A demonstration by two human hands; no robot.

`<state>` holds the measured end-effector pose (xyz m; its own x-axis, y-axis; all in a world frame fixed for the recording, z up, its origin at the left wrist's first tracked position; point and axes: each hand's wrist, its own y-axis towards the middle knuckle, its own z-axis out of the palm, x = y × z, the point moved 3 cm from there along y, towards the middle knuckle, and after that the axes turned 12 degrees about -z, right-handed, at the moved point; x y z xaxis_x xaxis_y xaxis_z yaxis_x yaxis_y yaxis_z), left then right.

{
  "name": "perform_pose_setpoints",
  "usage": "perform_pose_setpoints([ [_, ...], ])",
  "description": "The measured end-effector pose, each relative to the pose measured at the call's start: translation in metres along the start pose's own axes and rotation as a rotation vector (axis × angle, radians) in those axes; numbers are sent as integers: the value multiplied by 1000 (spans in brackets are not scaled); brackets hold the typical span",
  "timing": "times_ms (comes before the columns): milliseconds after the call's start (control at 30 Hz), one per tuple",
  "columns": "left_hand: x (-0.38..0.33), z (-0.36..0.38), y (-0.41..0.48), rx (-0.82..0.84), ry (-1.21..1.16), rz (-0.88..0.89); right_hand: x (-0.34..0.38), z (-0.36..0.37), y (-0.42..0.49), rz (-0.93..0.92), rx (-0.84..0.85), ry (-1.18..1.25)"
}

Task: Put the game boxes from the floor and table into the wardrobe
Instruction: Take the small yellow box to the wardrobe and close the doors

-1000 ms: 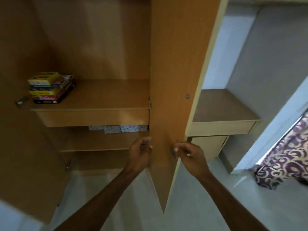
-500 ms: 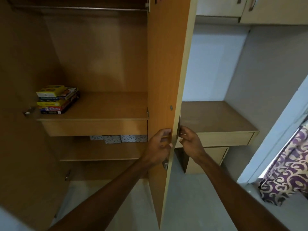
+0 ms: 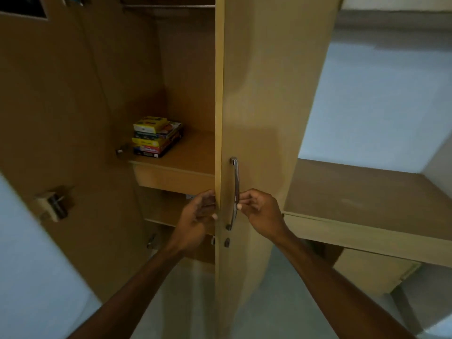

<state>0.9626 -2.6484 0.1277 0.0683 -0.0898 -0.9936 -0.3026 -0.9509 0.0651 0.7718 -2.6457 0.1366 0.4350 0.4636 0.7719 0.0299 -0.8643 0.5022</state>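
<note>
Gripping the free edge of the right wardrobe door [image 3: 264, 99], left hand [image 3: 195, 221] has fingers curled round the inner side of that edge, thumb on the front face, level with the lower part of the handle. Right hand [image 3: 263, 214] sits on the outer face, fingers half curled with fingertips touching the metal bar handle [image 3: 235, 192] near its lower end; can't tell if it really grasps the bar or only pinches at it. Door stands partly open, edge-on to camera. Game boxes [image 3: 156, 137], a stack of several, yellow one on top, lie on the upper shelf [image 3: 193, 155] inside the wardrobe, at the shelf's left end near its front edge, well apart from both hands. Lower shelf [image 3: 159, 209] shows below it, mostly hidden by the left hand and the door. Left wardrobe door [image 3: 61, 118] swung wide open, hinge [image 3: 52, 203] on its inner face. Right of the wardrobe, a built-in desk top [image 3: 354, 199] against the pale wall, bare at its front edge. Pale floor [image 3: 281, 302] under both forearms.
</note>
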Motion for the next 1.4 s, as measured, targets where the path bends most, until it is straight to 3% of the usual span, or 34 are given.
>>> perform_pose_setpoints([
  [267,15,-101,129,-1,-75,-80,-31,93,127,-63,-67,-165],
  [467,19,-139,218,58,65,-119,-64,130,201,-47,-181,-244],
  [600,22,-148,269,84,-138,-206,-84,142,237,-21,-232,-296],
  [700,20,-152,300,91,-158,-224,-96,146,262,0,-249,-344],
  [1033,17,-163,355,223,-4,-289,-120,152,303,30,-297,-380],
  [1400,16,-159,366,291,-5,-259,-130,154,317,48,-311,-397],
])
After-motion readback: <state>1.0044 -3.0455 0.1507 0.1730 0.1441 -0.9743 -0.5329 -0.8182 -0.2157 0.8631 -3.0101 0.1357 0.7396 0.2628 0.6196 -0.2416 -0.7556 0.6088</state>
